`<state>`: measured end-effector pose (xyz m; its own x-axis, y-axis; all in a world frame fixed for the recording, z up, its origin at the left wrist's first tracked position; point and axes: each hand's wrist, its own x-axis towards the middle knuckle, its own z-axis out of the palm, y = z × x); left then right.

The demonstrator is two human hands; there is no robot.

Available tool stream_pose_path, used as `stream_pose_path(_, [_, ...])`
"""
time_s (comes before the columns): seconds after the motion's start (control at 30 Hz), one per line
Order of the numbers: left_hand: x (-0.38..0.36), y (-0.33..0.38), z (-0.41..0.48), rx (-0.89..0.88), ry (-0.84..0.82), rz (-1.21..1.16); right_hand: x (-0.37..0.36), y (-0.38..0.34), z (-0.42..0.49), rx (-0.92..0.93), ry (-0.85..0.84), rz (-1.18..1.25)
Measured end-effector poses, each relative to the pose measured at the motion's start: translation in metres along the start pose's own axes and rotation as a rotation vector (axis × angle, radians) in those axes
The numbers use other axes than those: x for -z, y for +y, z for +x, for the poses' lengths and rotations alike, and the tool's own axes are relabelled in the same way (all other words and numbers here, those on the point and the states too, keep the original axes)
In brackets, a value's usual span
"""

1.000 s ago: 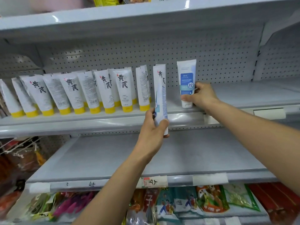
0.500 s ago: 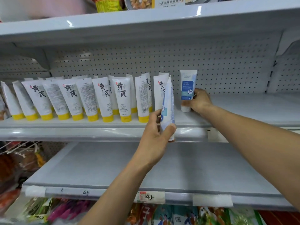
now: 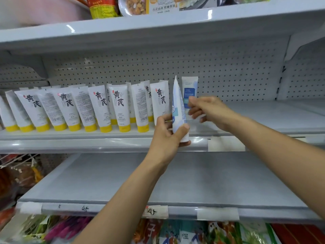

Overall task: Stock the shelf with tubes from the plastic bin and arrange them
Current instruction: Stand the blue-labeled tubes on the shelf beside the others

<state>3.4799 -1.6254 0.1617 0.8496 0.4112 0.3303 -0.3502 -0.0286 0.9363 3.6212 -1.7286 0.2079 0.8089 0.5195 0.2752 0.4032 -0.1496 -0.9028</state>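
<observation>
My left hand [image 3: 167, 134] grips a white-and-blue tube [image 3: 177, 103] by its lower end and holds it upright, edge-on, at the front of the middle shelf [image 3: 88, 136]. Just behind it a second white-and-blue tube [image 3: 190, 87] stands on its cap on the shelf. My right hand [image 3: 211, 111] hovers in front of that standing tube with its fingers loosely spread and blurred, holding nothing I can see. To the left runs a row of several white tubes with yellow caps [image 3: 119, 108]. The plastic bin is out of view.
A pegboard wall [image 3: 228, 71] backs the shelf, whose surface right of the blue tubes is bare. A bare grey lower shelf [image 3: 175, 182] juts out beneath my arms. Food packs [image 3: 103, 7] sit on the top shelf, and snack bags [image 3: 193, 233] lie at the bottom.
My right hand has let go of the standing tube's base and lifted toward the held tube. My left hand has turned its tube edge-on and brought it closer to the standing one.
</observation>
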Motion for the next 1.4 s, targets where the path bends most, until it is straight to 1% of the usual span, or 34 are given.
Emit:
stream_pose_path(0.07, [-0.009,0.002,0.002,-0.023,0.028,0.014,0.005,-0.009,-0.019,0.003,-0.186,0.052])
stream_pose_path(0.13, [-0.016,0.004,0.004,-0.040,0.054,0.033,0.007,-0.014,-0.029,0.024,-0.265,-0.010])
stream_pose_path(0.23, [-0.023,0.006,0.005,-0.079,0.069,0.098,0.006,-0.020,-0.034,0.039,-0.243,-0.134])
stream_pose_path(0.37, [-0.023,0.005,0.007,-0.106,0.097,0.207,0.000,-0.026,-0.036,0.056,-0.206,-0.125])
stream_pose_path(0.43, [-0.017,0.003,0.009,-0.133,0.120,0.406,-0.004,-0.027,-0.035,0.072,-0.161,-0.137])
stream_pose_path(0.53, [-0.002,0.000,0.009,-0.228,0.149,0.856,-0.004,-0.025,-0.029,0.090,-0.053,-0.182])
stream_pose_path(0.57, [0.003,-0.001,0.008,-0.260,0.156,0.966,-0.004,-0.023,-0.026,0.092,-0.026,-0.190])
stream_pose_path(0.63, [0.012,-0.002,0.007,-0.317,0.151,1.111,-0.005,-0.018,-0.021,0.097,0.002,-0.206])
stream_pose_path(0.7, [0.019,-0.004,0.006,-0.340,0.126,1.197,-0.007,-0.012,-0.016,0.092,0.009,-0.220])
stream_pose_path(0.9, [0.031,-0.011,0.003,-0.271,0.090,1.247,-0.014,0.000,-0.008,0.087,0.012,-0.190])
stream_pose_path(1.3, [0.032,-0.009,0.006,-0.244,0.061,1.251,-0.012,0.003,-0.003,0.087,-0.005,-0.176])
stream_pose_path(1.4, [0.033,-0.008,0.005,-0.241,0.067,1.245,-0.011,0.006,-0.006,0.052,-0.023,-0.214])
